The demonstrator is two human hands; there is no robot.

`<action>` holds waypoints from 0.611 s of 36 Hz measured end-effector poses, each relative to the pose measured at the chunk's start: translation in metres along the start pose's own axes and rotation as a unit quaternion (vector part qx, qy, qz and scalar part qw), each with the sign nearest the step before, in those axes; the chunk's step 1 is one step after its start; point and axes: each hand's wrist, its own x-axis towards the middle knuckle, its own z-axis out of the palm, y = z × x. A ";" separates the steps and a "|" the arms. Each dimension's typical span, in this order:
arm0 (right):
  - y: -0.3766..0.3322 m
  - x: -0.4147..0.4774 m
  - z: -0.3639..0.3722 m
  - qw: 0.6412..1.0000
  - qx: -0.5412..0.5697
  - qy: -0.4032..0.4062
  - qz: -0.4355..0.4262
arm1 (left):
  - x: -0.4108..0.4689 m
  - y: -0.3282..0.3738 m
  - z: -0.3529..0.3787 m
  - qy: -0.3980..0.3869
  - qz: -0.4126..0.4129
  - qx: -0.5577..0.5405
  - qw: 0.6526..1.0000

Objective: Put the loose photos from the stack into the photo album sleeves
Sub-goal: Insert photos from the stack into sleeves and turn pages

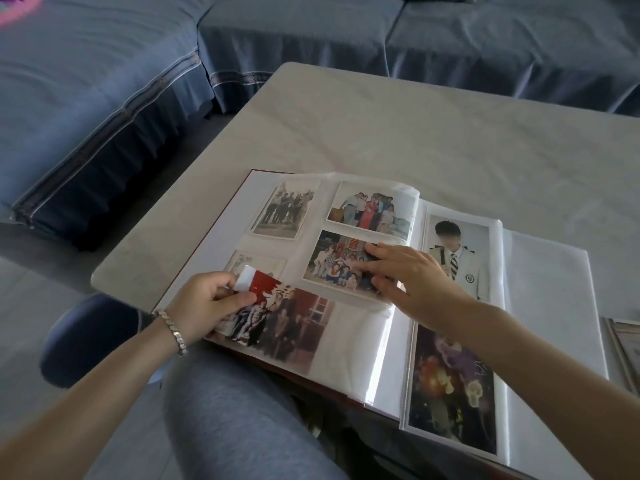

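Left hand (204, 303): pinches loose photo (273, 317) by its corner.
Right hand (408, 278): flat, fingers straight, pressing album (554, 289) page.
Risk: a skewed push creases the photo; album overhanging the surface (381, 126) near edge could slip.

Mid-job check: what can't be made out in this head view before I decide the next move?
Loose stack: head view, cut off by the right frame edge; count unreadable.
Held photo: left edge hidden by the left hand; whether it sits inside a sleeve or on top, cannot tell.
Group photo: right part covered by the right hand.
Small photo: lower part hidden behind the held photo.
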 end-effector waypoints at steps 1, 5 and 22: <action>0.001 0.000 0.000 1.000 0.000 0.000 -0.001 | -0.002 0.006 0.006 -0.010 0.005 0.005 1.000; 0.003 0.000 0.002 1.000 0.003 0.003 -0.002 | -0.011 0.022 0.028 -0.062 -0.003 -0.009 0.998; 0.004 -0.001 0.008 1.000 0.004 0.015 -0.013 | -0.010 0.023 0.009 -0.041 -0.099 -0.041 0.993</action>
